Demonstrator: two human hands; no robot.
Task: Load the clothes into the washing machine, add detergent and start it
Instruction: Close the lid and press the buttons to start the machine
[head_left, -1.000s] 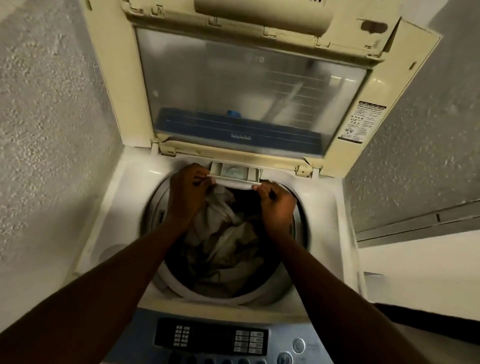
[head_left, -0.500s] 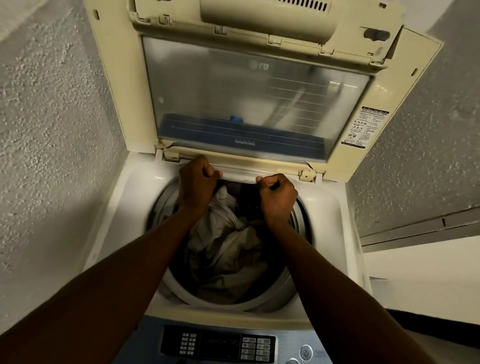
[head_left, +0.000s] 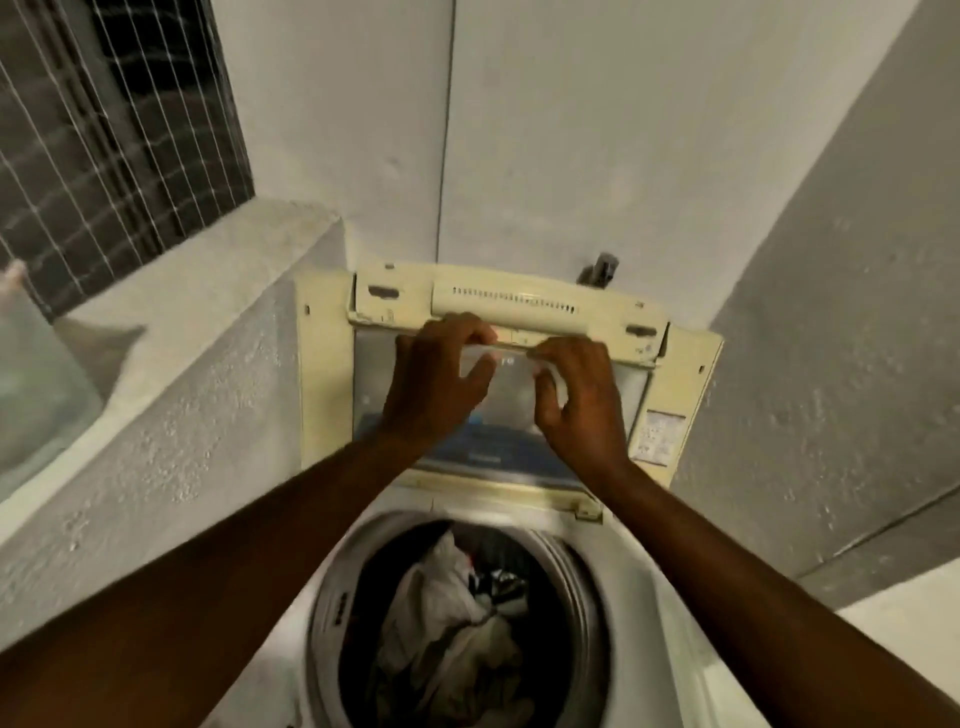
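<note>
The top-loading washing machine (head_left: 670, 623) stands below me with its cream lid (head_left: 324, 395) raised upright against the back wall. Pale and dark clothes (head_left: 447, 629) lie piled in the round drum (head_left: 332, 608). Both my hands are up at the lid's top edge. The fingers of my left hand (head_left: 439, 387) curl over the lower lip of the long handle bar (head_left: 514, 301). My right hand (head_left: 582, 408) hooks the same lip just to the right. Both thumbs hang in front of the lid's clear window. No detergent container is in view.
A rough plaster ledge (head_left: 208, 312) runs along the left, under a barred window (head_left: 104, 130). Something pale and translucent (head_left: 36, 395) sits at the far left. A tap (head_left: 600, 267) pokes out behind the lid. A textured wall (head_left: 831, 364) closes in on the right.
Both hands have left the small drawer at the drum's back rim, which slid shut, and have risen to the lid's top edge. The view has tilted upward.
</note>
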